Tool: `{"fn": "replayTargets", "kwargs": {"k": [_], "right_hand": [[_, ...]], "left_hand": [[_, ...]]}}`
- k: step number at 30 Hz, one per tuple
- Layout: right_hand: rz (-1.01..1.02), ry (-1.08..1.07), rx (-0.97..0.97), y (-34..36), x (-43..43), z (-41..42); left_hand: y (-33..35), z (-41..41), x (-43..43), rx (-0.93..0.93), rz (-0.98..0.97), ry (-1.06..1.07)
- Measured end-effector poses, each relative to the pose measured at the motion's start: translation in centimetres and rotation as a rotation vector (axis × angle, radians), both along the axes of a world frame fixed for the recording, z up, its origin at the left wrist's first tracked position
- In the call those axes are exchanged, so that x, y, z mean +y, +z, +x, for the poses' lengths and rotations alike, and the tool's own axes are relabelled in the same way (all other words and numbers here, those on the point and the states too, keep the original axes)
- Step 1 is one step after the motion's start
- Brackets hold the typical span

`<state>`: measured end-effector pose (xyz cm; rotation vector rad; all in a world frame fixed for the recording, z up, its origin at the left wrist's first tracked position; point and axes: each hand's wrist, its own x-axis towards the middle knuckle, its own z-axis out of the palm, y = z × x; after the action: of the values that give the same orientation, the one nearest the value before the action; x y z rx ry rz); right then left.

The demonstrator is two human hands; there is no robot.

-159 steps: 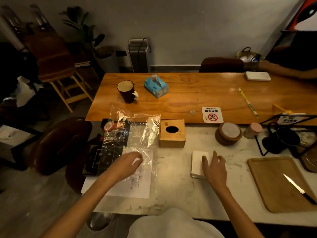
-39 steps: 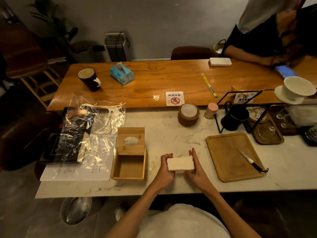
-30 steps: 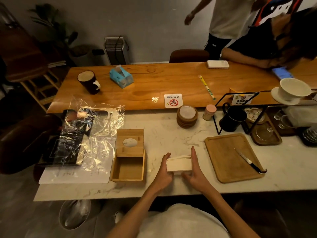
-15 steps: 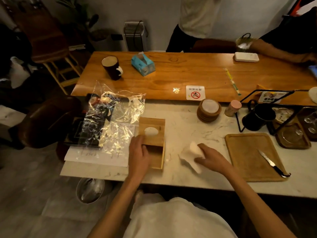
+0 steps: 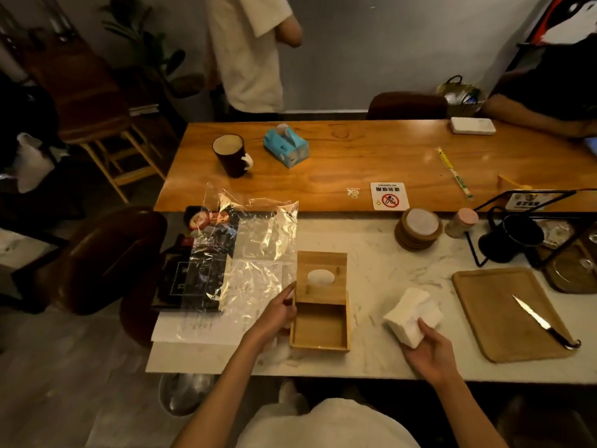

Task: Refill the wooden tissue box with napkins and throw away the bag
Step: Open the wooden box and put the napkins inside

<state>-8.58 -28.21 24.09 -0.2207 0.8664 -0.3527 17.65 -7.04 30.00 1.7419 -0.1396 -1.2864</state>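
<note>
The wooden tissue box [image 5: 319,328] lies open on the marble counter, its inside bare, with the lid [image 5: 321,278] and its oval hole lying flat behind it. My left hand [image 5: 274,315] grips the box's left wall. My right hand [image 5: 426,349] holds a folded stack of white napkins [image 5: 412,315] just right of the box, a little above the counter. The clear plastic bag [image 5: 252,253] lies crumpled and flat to the left of the box, over a dark menu and white paper sheets.
A wooden tray [image 5: 494,315] with a knife [image 5: 542,323] sits at the right. Coasters [image 5: 418,229], a pink jar [image 5: 460,221] and a black wire rack with a mug [image 5: 517,237] stand behind. A metal bin [image 5: 185,394] sits below the counter's front edge. People stand and sit beyond the wooden table.
My left hand slid from the box's top to its left wall, uncovering the bare inside. My right hand lifted the napkin stack off the counter and turned it in my palm.
</note>
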Motion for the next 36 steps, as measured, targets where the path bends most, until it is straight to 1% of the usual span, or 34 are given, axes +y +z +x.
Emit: {"fn": "replayTargets", "kwargs": {"k": [3,4,5,6,8,10,12,13,14,19,22,29,33,36], "right_hand": [[-0.058,0.064,0.019,2.7,-0.1,1.8],[-0.118,0.113,0.019,4.3,-0.2,3.0],[-0.221,0.225,0.02,6.4,-0.1,4.5],[-0.379,0.414,0.05,8.5,0.0,6.2],[-0.809,0.938,0.178,11.6,0.9,9.8],[-1.161,1.395,0.299,12.8,2.7,13.2],[-1.418,1.689,0.458,12.5,5.1,15.9],[-1.495,1.778,0.521,12.4,6.1,16.9],[-1.526,1.829,0.558,12.1,6.9,17.5],[-1.526,1.893,0.565,10.8,8.3,18.6],[-1.437,1.938,0.572,8.8,9.1,17.6],[-1.412,1.822,0.583,6.1,9.3,17.6],[-1.273,1.861,0.558,5.7,9.0,18.6],[-1.227,1.819,0.667,5.2,9.3,19.5]], "left_hand": [[0.1,1.4,-0.1,0.082,0.023,-0.048],[0.0,1.8,0.0,0.099,0.027,-0.062],[0.1,2.1,0.1,0.112,0.026,-0.074],[0.1,2.4,0.1,0.122,0.025,-0.085],[0.0,2.9,0.2,0.151,0.013,-0.104],[-0.2,3.4,0.2,0.169,0.006,-0.115],[-0.4,3.6,0.3,0.172,0.004,-0.118],[-0.5,3.7,0.3,0.17,0.003,-0.118],[-0.4,3.7,0.3,0.166,0.005,-0.12],[-0.1,3.5,0.5,0.162,-0.001,-0.125],[0.1,3.3,0.5,0.17,-0.015,-0.119],[-0.5,3.2,0.5,0.179,-0.022,-0.083],[-0.9,3.3,0.5,0.172,-0.011,-0.081],[-0.8,3.3,0.5,0.174,-0.01,-0.077]]}}
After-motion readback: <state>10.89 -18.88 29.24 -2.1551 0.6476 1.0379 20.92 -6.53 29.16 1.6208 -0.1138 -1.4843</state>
